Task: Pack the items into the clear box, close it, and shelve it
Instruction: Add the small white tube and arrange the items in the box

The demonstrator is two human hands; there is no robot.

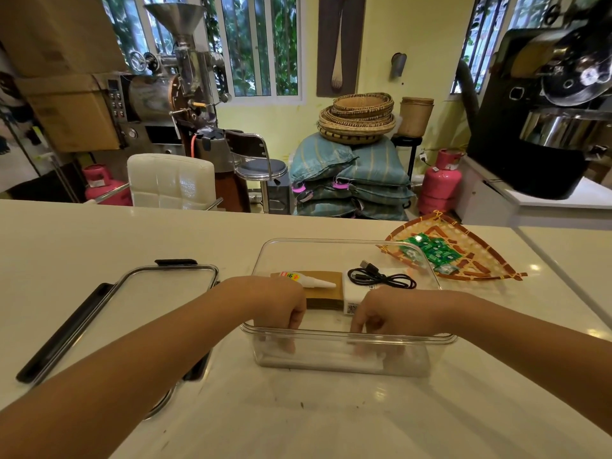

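Note:
The clear box (pixel 347 366) stands open on the white counter in front of me. Toward its far side lie a stack of brown card (pixel 326 298), a glue tube (pixel 311 281) on top of it, a white box (pixel 352 293) and a coiled black cable (pixel 381 276). My left hand (pixel 281 303) and my right hand (pixel 384 313) both reach over the near rim, fingers pointing down inside the box. Through the front wall the fingertips look blurred over a pale strip at the bottom; what they touch is unclear. The clear lid (pixel 159 299) with black latches lies to the left.
A woven fan-shaped tray (pixel 477 260) with several green packets (pixel 433 251) sits at the right of the counter. Behind the counter are a white chair (pixel 170 180), stacked sacks, baskets, pink gas cylinders and roasting machines.

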